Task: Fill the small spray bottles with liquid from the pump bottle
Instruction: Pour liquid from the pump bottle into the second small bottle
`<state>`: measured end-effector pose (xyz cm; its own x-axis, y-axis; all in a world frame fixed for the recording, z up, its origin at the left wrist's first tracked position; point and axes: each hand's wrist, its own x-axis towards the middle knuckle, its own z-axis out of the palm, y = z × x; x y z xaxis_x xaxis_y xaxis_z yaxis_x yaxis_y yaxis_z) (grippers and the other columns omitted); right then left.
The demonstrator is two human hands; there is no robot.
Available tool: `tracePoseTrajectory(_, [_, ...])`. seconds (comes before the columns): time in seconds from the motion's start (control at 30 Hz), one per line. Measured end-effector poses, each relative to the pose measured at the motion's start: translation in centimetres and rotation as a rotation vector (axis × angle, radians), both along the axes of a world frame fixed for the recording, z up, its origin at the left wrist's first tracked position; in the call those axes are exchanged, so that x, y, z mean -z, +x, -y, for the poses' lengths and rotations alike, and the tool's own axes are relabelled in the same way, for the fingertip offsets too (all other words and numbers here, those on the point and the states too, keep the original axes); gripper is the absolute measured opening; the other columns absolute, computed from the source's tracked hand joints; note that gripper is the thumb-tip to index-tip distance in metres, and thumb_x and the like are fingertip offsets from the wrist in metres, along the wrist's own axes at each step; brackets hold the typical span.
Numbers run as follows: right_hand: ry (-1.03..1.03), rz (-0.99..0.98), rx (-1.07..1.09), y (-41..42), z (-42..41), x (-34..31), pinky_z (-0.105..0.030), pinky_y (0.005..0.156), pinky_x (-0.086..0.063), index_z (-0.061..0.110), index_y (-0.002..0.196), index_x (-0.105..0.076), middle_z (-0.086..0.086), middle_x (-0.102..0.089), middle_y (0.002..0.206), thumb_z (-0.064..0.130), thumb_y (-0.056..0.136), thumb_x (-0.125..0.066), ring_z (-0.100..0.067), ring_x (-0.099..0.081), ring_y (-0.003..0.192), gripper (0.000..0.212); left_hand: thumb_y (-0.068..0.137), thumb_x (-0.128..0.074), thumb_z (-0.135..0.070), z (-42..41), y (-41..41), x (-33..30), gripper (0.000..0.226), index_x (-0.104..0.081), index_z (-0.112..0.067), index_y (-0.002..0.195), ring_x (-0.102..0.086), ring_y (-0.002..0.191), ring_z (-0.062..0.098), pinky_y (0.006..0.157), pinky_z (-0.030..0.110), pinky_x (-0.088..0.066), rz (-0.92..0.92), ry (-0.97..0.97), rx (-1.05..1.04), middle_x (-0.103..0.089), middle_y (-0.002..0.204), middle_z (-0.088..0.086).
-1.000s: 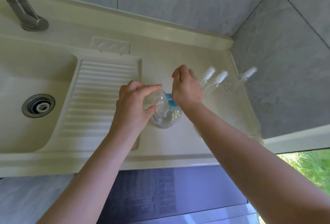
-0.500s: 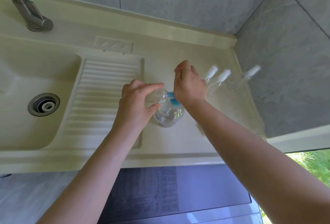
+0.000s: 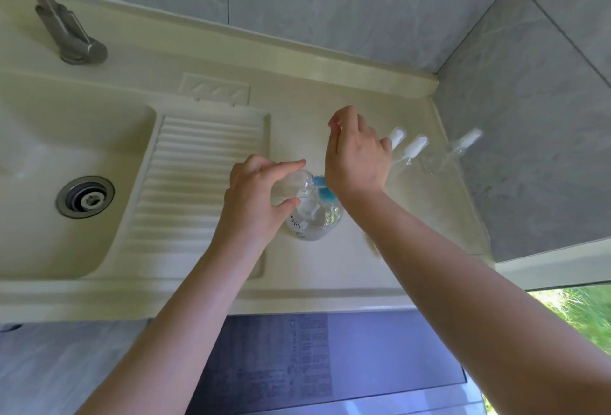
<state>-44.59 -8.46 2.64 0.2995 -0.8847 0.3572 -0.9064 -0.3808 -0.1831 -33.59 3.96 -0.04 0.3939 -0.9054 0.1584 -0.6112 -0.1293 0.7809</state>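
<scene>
Where grey marble-look wall tiles (image 3: pixel 330 11) meet the cream moulded surface (image 3: pixel 297 110), the left hand (image 3: pixel 254 203) grips a small clear spray bottle (image 3: pixel 292 187); the right hand (image 3: pixel 355 156) hovers loosely curled, holding nothing.

Clear pump bottle (image 3: pixel 314 219) upright on counter; small tilted spray bottle (image 3: pixel 291 187) seemingly touching its blue nozzle (image 3: pixel 323 188).

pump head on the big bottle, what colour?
Blue, on the clear pump bottle; the pump head shows in the head view, just under the right hand.
</scene>
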Motion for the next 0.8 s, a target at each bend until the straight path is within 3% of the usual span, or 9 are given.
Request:
tracePoseTrajectory(0.17, [0.073,0.094,-0.017,-0.2,0.4,-0.7,-0.038,0.078,-0.03,0.021,0.112,-0.047,0.004,-0.062,0.107,0.026,0.102,-0.033,-0.027,-0.057,0.092,0.018,0.075,-0.083,-0.018,-0.1,0.1,-0.2,0.059,-0.064,-0.04,0.126,-0.052,0.107,0.02,0.091,0.02,-0.034,-0.004,-0.031,0.005,-0.052,0.103,-0.005])
tracePoseTrajectory(0.4, [0.161,0.142,0.019,0.1,-0.8,0.5,-0.041,0.083,-0.033,0.022,0.111,-0.047,0.005,-0.062,0.108,0.023,0.101,-0.028,-0.028,-0.057,0.095,0.022,0.074,-0.084,-0.018,-0.1,0.2,0.7,0.06,-0.064,-0.04,0.126,-0.053,0.107,0.024,0.094,0.025,-0.038,-0.016,-0.013,-0.002,-0.052,0.103,-0.005])
tracePoseTrajectory(0.57, [0.416,0.367,0.046,-0.4,0.0,-0.9,-0.044,0.101,-0.037,0.026,0.11,-0.044,0.008,-0.058,0.107,0.032,0.103,-0.033,-0.021,-0.056,0.101,0.015,0.074,-0.084,-0.018,-0.2,0.2,0.4,0.061,-0.063,-0.04,0.127,-0.053,0.106,0.023,0.096,0.024,-0.038,-0.047,-0.045,0.016,-0.054,0.104,-0.002])
tracePoseTrajectory(0.8, [0.537,0.341,0.09,-0.3,-0.9,0.4,-0.046,0.103,-0.036,0.026,0.113,-0.047,0.008,-0.061,0.115,0.026,0.102,-0.026,-0.017,-0.048,0.096,0.024,0.073,-0.084,-0.019,0.0,0.3,0.8,0.062,-0.063,-0.041,0.127,-0.054,0.106,0.022,0.096,0.033,-0.045,-0.034,-0.033,0.007,-0.054,0.104,-0.005])
